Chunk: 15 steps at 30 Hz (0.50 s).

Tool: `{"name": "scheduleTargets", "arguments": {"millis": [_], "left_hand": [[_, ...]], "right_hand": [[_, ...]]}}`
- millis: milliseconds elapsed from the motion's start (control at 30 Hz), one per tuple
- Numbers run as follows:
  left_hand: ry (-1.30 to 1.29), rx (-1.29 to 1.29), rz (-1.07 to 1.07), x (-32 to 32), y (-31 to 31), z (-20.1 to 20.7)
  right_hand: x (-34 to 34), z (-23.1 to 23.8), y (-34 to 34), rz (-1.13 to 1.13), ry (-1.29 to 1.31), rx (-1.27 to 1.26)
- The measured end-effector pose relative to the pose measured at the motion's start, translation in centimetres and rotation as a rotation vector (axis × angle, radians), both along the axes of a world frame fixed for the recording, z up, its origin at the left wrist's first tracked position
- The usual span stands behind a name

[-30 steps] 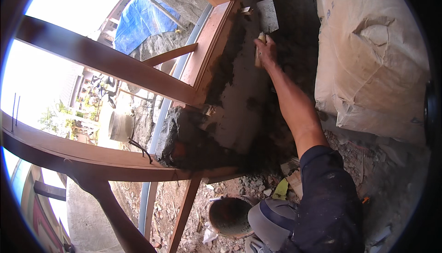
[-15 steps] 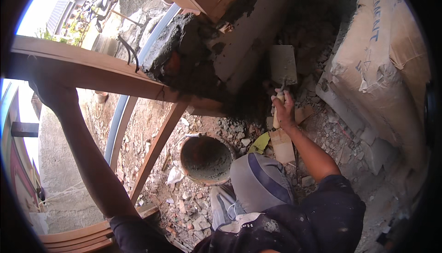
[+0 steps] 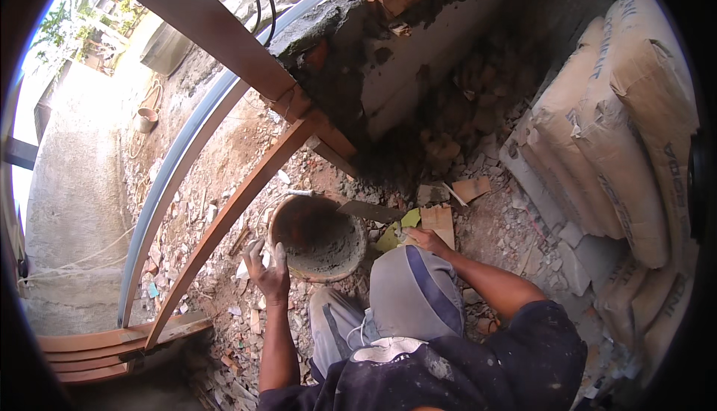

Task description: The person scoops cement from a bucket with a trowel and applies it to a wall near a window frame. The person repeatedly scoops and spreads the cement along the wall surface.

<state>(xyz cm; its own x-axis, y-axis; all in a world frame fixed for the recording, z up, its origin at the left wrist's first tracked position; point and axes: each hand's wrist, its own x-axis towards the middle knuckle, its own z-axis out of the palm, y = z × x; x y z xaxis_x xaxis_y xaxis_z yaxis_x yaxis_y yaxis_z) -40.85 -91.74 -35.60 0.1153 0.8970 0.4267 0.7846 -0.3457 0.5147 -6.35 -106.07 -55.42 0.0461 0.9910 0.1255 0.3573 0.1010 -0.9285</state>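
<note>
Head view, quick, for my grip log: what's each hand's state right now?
Left hand: open, nothing visible in it.
Right hand: closed, holding the trowel.

Dull grey trowel [image 3: 371,211] near the dial's centre, grey mortar [image 3: 325,258] at 7 o'clock; tan sacks [image 3: 624,149] with dark lettering [image 3: 602,58] at 3; reddish-brown beam [image 3: 194,19] towards 11; yellow-green scrap [image 3: 388,240], navy-banded grey trousers [image 3: 399,288] and pale-flecked black shirt [image 3: 478,362] at 5 o'clock
</note>
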Motion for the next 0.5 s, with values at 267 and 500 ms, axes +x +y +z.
{"name": "scheduleTargets", "arguments": {"millis": [267, 500], "left_hand": [[-0.737, -1.058, 0.461, -5.2, 0.1, -9.6], [-0.518, -0.668, 0.193, -1.3, 1.2, -10.9]], "right_hand": [[-2.0, 7.2, 2.1, 0.104, -0.074, -0.229], [-0.5, 8.8, 2.0, 0.176, -0.292, -0.208]]}}
